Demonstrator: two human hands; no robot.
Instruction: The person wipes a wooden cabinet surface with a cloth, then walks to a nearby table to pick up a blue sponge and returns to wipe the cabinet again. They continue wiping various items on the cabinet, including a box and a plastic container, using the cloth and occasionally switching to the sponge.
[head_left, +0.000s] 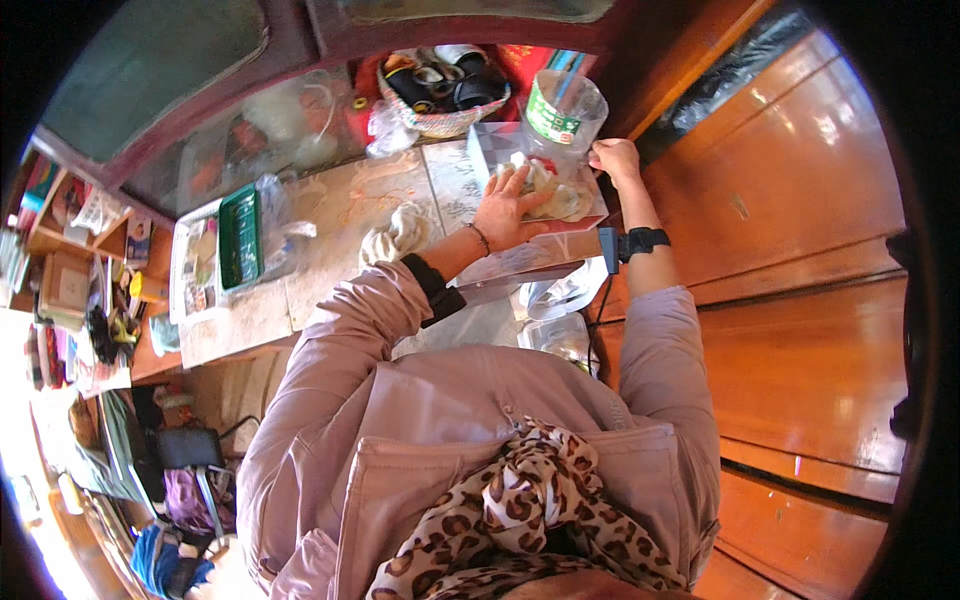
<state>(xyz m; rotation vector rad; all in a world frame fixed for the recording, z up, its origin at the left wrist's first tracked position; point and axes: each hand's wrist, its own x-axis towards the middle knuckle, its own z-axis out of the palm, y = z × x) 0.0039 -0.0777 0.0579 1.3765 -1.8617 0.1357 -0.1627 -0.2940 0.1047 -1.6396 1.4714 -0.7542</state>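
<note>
My left hand rests palm down with its fingers apart, touching crumpled off-white and yellowish cloth. That cloth lies in a shallow box at the right end of the tiled worktop. My right hand has its fingers curled at the box's far right side, close to the clear plastic tub. Whether it pinches an edge there, I cannot tell. The tub has a green and white label and holds blue stick-like things. A bundled off-white cloth lies left of my left forearm.
A basket of dark bottles and other items stands at the back. Left on the worktop are a green tray and a white basket. Wooden cabinet doors rise close on the right. Clear plastic containers sit below the box.
</note>
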